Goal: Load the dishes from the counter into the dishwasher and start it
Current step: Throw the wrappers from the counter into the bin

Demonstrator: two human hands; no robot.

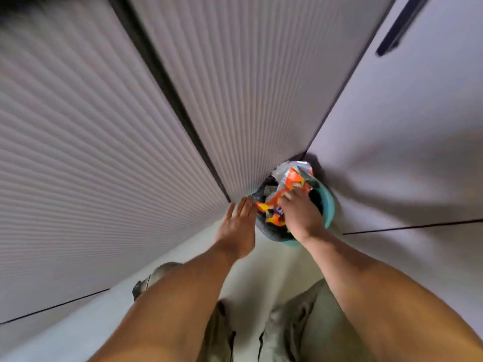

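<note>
- View straight down from head height; motion blur softens everything.
- A small teal bin (pixel 329 205) stands on the pale floor (pixel 261 270), in the corner where a ribbed grey panel (pixel 91 165) meets a smooth grey cabinet door (pixel 405 126).
- A dark bag liner (pixel 271 232) is folded over the bin's near rim.
- An orange wrapper (pixel 294 178), crumpled, with a silver inner side, sticks up out of the bin's mouth and leans toward the far rim.
- The right hand (pixel 300 212) reaches down into the bin, palm down, on top of the wrapper. Its fingers look curled round the foil, though blur makes the grip hard to confirm.
- The left hand (pixel 236 228) is flat and spread, fingers straight and close together, with the fingertips at the bin's left rim, against the liner. It holds nothing.
- Both forearms are bare.
- A dark bar handle (pixel 400 24) runs along the cabinet door near the upper right.
- Khaki shorts (pixel 292 322) and one shoe (pixel 141 287) show along the floor's near edge.
- Where the dishes are cannot be told from this view.
</note>
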